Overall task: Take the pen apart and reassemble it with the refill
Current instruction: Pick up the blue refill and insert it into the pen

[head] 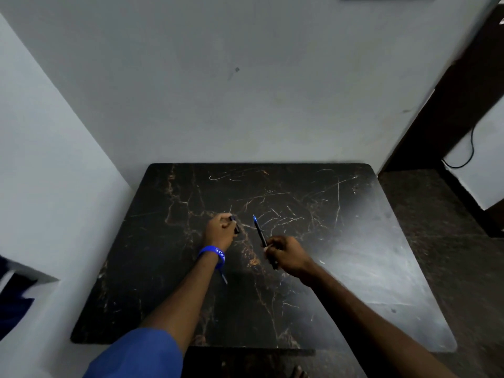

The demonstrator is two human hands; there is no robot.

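My right hand (pixel 286 253) is closed around a slim dark pen body (pixel 260 233) with a blue tip that points up and away from me. To its left, my left hand (pixel 219 230) pinches a short dark piece, likely the pen cap (pixel 236 225), just above the table. A gap of about a hand's width separates the two parts. Both hands hover over the middle of the black marble-patterned table (pixel 354 255). A blue wristband (pixel 212 253) circles my left wrist.
The table stands against a white wall (pixel 245 91), with another white wall close on the left. A dark door frame and a hanging cable (pixel 469 148) are at the right. Dark floor runs along the table's right side.
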